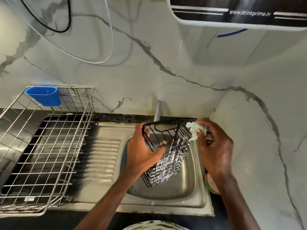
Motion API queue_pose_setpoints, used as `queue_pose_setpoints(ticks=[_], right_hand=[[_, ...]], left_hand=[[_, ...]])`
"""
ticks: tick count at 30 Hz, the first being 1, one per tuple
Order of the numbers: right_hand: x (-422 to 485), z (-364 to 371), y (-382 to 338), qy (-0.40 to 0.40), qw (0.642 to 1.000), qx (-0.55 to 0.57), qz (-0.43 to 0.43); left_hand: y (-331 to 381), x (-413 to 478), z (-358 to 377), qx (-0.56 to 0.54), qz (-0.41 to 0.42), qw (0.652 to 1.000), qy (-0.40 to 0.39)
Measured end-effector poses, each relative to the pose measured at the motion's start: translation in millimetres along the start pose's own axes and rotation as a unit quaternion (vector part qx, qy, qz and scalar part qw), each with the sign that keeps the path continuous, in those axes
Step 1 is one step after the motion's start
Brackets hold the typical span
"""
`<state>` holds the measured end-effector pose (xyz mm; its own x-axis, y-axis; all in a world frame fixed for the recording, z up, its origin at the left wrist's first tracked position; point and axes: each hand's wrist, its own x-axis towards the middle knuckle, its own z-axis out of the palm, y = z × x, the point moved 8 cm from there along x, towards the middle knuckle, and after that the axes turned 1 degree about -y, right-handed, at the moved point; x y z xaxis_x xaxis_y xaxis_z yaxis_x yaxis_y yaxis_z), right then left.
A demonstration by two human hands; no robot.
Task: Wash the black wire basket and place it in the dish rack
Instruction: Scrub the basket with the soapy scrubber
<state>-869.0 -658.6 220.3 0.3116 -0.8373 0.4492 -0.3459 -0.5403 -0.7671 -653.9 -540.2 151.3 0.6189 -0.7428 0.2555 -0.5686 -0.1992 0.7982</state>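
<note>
Over the sink [197,201], the left hand [141,150] holds the soapy black wire basket [166,151]. The right hand [214,145] squeezes a foamy scrubber [195,131] beside it.

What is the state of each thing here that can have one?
black wire basket, tilted above the sink, foam on its wires
left hand, grips the basket's rim
right hand, holds a soapy scrubber against the basket
dish rack, stands left of the sink without the basket
blue holder, hangs on the rack's back wall
tap, too blurred to tell if running
</note>
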Motion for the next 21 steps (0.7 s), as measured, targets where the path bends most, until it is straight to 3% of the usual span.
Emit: queue_pose_setpoints(ticks=[4,9,16,21], right_hand=[[-12,29,0,-0.061,0.995,-0.066,-0.033],[-40,37,-22,-0.038,0.994,-0.058,-0.084],[-67,68,-64,-0.128,0.969,-0.026,-0.211],[-40,52,-29,-0.11,0.975,-0.065,-0.183]], left_hand=[[9,-5,0,0.003,0.029,1.0,0.003],[9,-4,-5,-0.011,0.024,0.999,0.018],[18,-5,-7,0.005,0.011,1.0,-0.001],[25,-5,-9,0.031,0.046,0.998,-0.003]])
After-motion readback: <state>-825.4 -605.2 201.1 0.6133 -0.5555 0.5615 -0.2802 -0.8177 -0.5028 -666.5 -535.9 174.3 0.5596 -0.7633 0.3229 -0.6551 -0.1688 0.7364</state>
